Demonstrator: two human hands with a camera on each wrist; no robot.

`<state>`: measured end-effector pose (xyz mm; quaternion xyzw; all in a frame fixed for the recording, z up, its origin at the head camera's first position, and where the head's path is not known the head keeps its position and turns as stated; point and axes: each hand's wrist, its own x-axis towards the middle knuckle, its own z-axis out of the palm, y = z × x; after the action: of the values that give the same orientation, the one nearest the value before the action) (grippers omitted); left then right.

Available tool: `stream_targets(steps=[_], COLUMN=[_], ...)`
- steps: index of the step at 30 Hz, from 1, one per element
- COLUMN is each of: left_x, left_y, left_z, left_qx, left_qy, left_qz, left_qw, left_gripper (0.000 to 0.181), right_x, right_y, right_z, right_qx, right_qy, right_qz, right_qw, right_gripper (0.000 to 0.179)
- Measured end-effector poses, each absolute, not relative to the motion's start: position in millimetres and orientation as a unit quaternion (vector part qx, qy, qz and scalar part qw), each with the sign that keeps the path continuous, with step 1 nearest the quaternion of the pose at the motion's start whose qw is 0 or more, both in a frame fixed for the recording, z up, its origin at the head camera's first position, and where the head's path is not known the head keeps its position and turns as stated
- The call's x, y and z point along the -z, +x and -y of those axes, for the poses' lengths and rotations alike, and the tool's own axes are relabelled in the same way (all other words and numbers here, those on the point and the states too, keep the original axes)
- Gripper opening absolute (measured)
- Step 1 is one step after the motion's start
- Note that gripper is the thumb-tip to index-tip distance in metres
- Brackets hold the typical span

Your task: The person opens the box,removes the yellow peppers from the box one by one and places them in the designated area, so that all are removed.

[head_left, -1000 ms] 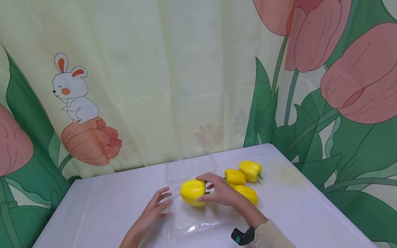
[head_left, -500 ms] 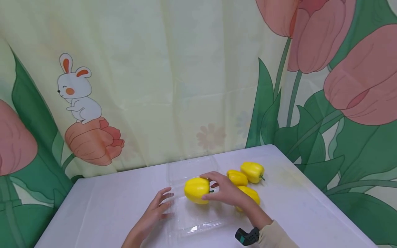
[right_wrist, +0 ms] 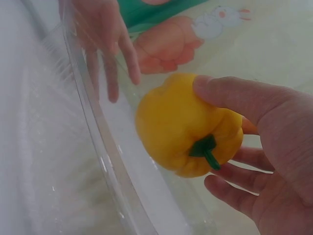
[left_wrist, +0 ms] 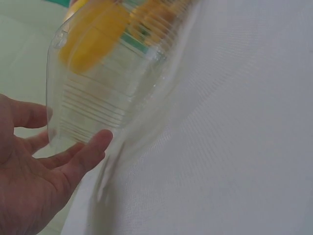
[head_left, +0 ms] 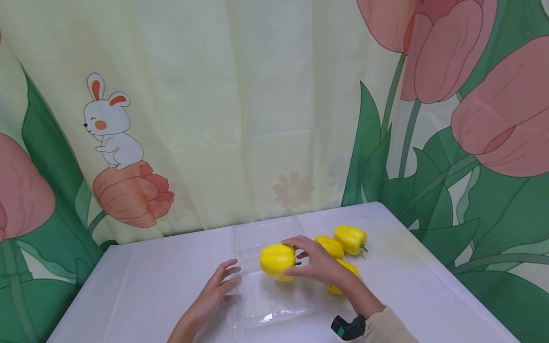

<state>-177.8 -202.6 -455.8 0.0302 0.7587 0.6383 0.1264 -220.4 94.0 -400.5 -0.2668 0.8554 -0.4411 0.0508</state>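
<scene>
My right hand (head_left: 319, 263) holds a yellow bell pepper (head_left: 276, 262) by its stem end, above a clear plastic box (head_left: 270, 312). In the right wrist view the thumb and fingers grip the pepper (right_wrist: 178, 122), its green stem turned toward the palm. My left hand (head_left: 213, 291) is at the box's left side. The left wrist view shows its spread, fairly straight fingers against the clear wall (left_wrist: 93, 105). Three more yellow bell peppers lie right of the box: a rear one (head_left: 350, 239), a middle one (head_left: 330, 247), and a front one (head_left: 349, 267) partly behind my right forearm.
The box's clear lid part (head_left: 261, 233) lies folded back toward the curtain (head_left: 206, 143), which is printed with tulips and a rabbit. A white cloth (head_left: 141, 290) covers the table. A black device (head_left: 348, 327) sits on my right wrist.
The view has shifted slightly. My right hand, still holding the pepper, has moved a little right and up over the box. The left hand stays at the box's side.
</scene>
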Motion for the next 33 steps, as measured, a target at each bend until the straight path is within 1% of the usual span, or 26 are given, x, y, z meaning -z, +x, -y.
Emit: stream_targets(steps=[13, 19, 24, 33], left_x=[455, 454, 451, 455], left_y=[-179, -179, -179, -178], left_z=[202, 202, 203, 203], left_qx=[-0.643, -0.640, -0.631, -0.638], left_qy=[0.032, 0.028, 0.025, 0.040], left_qz=[-0.754, -0.757, -0.764, -0.758], left_qw=[0.130, 0.127, 0.131, 0.129], left_gripper=[0.053, 0.054, 0.055, 0.056], right_x=[398, 397, 395, 397], right_y=[-221, -220, -220, -219], right_z=[-108, -110, -111, -115], right_qx=[0.437, 0.437, 0.431, 0.440], right_qy=[-0.260, -0.263, -0.259, -0.261], right_qz=[-0.860, -0.859, -0.864, -0.858], right_qw=[0.036, 0.041, 0.030, 0.030], right_gripper=[0.065, 0.066, 0.066, 0.066])
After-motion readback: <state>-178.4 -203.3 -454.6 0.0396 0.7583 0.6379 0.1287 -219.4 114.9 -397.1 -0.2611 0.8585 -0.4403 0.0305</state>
